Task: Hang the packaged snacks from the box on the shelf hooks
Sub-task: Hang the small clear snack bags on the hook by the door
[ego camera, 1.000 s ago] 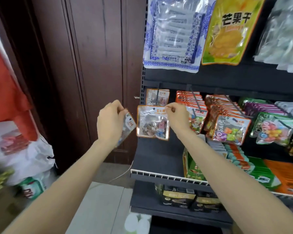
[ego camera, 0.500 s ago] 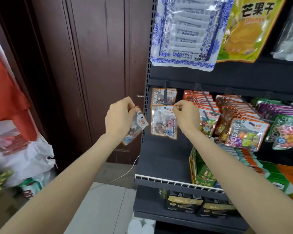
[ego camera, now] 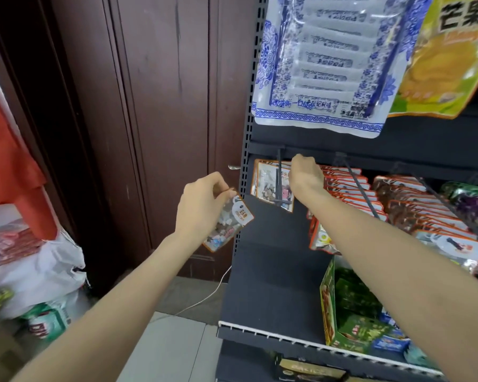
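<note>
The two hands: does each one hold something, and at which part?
The left hand pinches a small snack packet at its top edge. The right hand grips the top of a packet on the leftmost hook.

Even indoor light, soft blur, wide-angle edge distortion

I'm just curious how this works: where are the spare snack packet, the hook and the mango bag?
snack packet (ego camera: 228,220): head view, its middle.
hook (ego camera: 279,175): head view, its rod.
mango bag (ego camera: 442,59): head view, yellow front.
</note>
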A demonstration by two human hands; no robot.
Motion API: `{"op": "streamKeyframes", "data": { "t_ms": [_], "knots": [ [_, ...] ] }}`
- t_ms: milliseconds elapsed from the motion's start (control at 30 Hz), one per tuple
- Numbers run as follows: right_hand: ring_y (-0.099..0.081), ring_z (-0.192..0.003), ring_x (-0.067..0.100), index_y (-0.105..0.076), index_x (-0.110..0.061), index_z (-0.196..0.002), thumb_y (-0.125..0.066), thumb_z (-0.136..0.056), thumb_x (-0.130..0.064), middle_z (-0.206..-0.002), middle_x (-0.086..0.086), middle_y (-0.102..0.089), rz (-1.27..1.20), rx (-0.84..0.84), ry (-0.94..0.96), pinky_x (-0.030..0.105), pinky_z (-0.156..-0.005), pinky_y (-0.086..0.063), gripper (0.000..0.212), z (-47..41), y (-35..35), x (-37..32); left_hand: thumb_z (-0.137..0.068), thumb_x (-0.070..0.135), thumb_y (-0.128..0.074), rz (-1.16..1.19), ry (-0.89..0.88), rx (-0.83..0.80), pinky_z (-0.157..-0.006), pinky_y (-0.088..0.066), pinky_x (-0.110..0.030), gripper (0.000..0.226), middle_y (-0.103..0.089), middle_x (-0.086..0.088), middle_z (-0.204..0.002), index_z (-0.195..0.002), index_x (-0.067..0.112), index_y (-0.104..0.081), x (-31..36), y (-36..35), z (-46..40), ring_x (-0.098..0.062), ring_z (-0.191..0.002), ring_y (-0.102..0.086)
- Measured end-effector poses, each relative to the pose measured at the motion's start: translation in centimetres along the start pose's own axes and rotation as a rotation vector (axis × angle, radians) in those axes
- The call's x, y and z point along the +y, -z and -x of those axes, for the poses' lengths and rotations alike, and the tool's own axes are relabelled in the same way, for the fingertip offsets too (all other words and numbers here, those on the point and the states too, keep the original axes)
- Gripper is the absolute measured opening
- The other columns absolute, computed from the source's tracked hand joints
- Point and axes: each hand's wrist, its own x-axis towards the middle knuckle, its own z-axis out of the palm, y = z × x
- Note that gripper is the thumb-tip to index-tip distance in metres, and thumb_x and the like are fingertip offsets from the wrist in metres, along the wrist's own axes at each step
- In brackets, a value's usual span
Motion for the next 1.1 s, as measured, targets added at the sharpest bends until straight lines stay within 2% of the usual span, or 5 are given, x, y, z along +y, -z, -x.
{"op": "streamKeyframes", "data": {
  "t_ms": [200,500,600,833,1100],
  "knots": [
    [-0.052,-0.112,0.037,-0.054,0.004,-0.118,-0.045,-0.087,0.010,-0.122,0.023,-0.052,-0.141,0.003,0.032,0.037,-0.085,-0.043,0.032,0.0,-1.0,0.4,-0.082,0.028,-0.071,0.129,0.012,-0.124,-0.057,-0.039,-0.010,0.018,-0.063,0.004,-0.067,-0.072,0.017,-0.061,0.3,-0.8,-0.6,-0.007,-0.065,-0.056],
    [-0.063,-0.080,0.009,-0.067,-0.014,-0.089,-0.047,-0.095,-0.008,-0.081,-0.008,-0.066,-0.878,-0.066,0.092,0.019,-0.070,-0.049,0.022,8.1,0.3,3.1,-0.086,0.018,-0.067,0.601,0.247,-0.193,-0.058,-0.044,-0.026,0.021,-0.062,0.000,-0.063,-0.069,0.014,-0.055,1.7,-2.9,0.8,0.000,-0.051,-0.056],
    [-0.059,-0.092,0.005,-0.068,-0.023,-0.085,-0.050,-0.095,-0.022,-0.088,-0.015,-0.065,-0.910,-0.135,0.102,0.027,-0.083,-0.046,0.020,9.3,0.4,3.9,-0.084,0.021,-0.070,0.662,0.358,-0.141,-0.080,-0.054,-0.046,0.019,-0.069,-0.009,-0.077,-0.070,0.015,-0.058,1.9,-4.0,1.0,-0.025,-0.079,-0.066],
    [-0.063,-0.091,0.008,-0.068,-0.019,-0.089,-0.064,-0.087,-0.019,-0.093,-0.006,-0.069,-0.814,-0.111,0.195,0.028,-0.080,-0.050,0.004,9.8,0.1,4.3,-0.084,0.022,-0.070,0.693,0.413,-0.098,-0.086,-0.053,-0.052,0.018,-0.069,-0.014,-0.083,-0.072,0.016,-0.059,1.1,-4.7,1.5,-0.028,-0.083,-0.065],
    [-0.059,-0.095,0.010,-0.070,-0.011,-0.098,-0.059,-0.091,-0.014,-0.099,0.000,-0.068,-0.658,0.002,0.183,0.027,-0.080,-0.047,0.014,8.6,-0.5,3.7,-0.089,0.026,-0.063,0.425,0.304,-0.070,-0.077,-0.052,-0.032,0.012,-0.068,-0.002,-0.083,-0.082,0.016,-0.062,1.1,-5.3,0.5,-0.016,-0.081,-0.063]
  ]
}}
